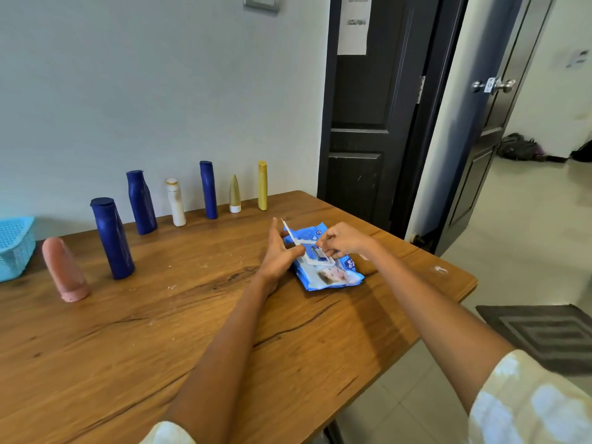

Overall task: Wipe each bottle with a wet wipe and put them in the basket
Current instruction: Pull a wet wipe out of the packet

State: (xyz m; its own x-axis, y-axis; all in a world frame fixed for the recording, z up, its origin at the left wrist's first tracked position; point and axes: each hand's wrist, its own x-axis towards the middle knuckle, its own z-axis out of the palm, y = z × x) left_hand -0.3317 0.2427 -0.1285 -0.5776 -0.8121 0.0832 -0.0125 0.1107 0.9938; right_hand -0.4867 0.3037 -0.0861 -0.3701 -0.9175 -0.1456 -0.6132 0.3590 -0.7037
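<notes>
- A pale blue basket [14, 245] sits at the far left edge of the wooden tabletop [192, 331], partly cut off by the frame.
- Just right of it stands a pink bottle [65, 270], cap down, leaning slightly.
- Next comes a row of upright bottles along the wall, running away to the right: a large dark blue bottle [112, 238], a second dark blue bottle [141, 203], a white bottle [175, 202], a slim dark blue bottle [209, 190], a small gold cone-shaped tube [234, 194] and a yellow tube [262, 185].
- Right of centre, the left hand [278, 254] rests against the left edge of a blue wet wipe pack [330, 274], fingers mostly straight, steadying it and the raised white lid [293, 238].
- The pack lies flat, its long axis running from far left to near right, directly beneath both hands.
- The right hand [344, 240] is curled over the pack's opening, fingertips pinching at it; whether a wipe is actually caught is too small to tell.
- Judgement: a wipe is being drawn out. The bottles all stand well to the left, nearer the left hand, so that hand seems the likelier one to fetch the first bottle.
- At far right, a dark door [368, 123] stands open onto a tiled floor.
</notes>
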